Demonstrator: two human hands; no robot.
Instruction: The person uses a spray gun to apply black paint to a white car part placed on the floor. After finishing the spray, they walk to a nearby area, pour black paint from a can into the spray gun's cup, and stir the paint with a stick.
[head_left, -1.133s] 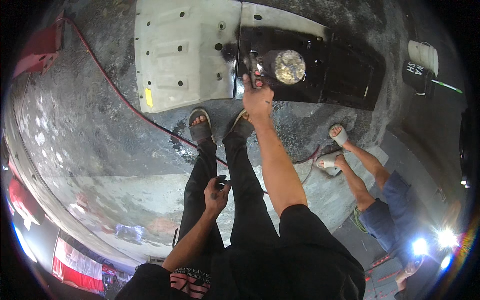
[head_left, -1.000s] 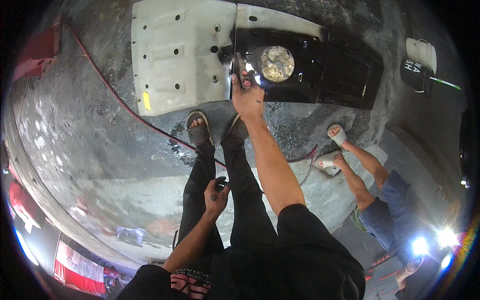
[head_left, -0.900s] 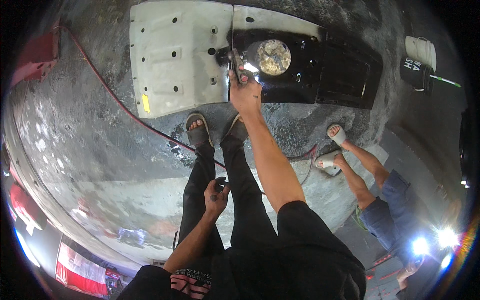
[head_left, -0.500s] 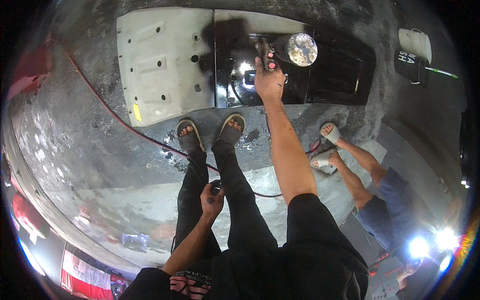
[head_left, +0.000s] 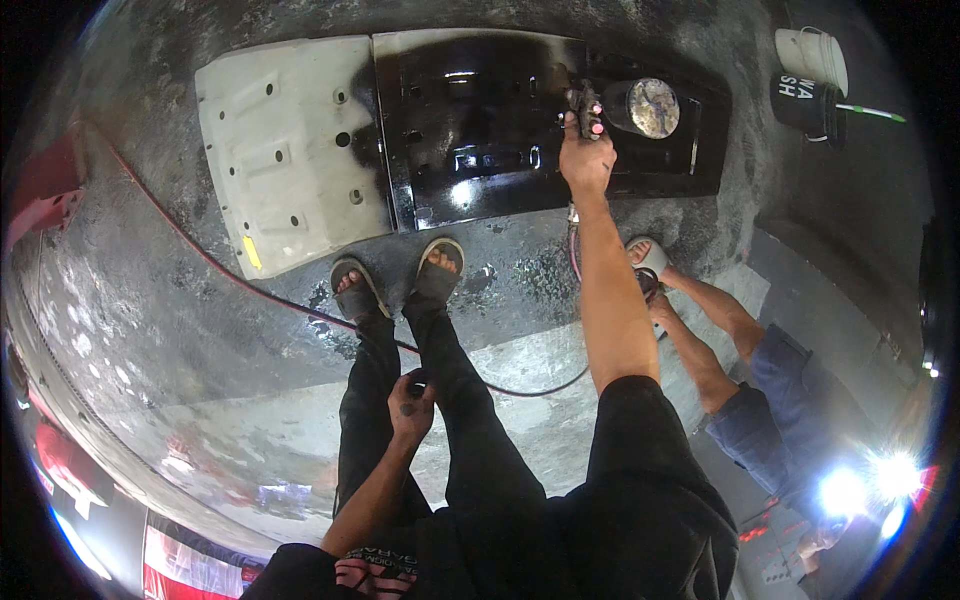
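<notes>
Spray gun [head_left: 585, 100] is held closed in the right hand [head_left: 585, 160] above the glossy black panel [head_left: 480, 120], nozzle downward for coating; left hand [head_left: 410, 405] is curled around a small dark object at the thigh.

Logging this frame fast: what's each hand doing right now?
Left hand: closed on a small dark object.
Right hand: closed on the spray gun.

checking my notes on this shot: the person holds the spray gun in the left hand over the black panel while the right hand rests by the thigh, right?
Not quite: the hands are swapped. In the head view the right hand holds the spray gun over the black panel, and the left hand rests by the thigh.
</notes>
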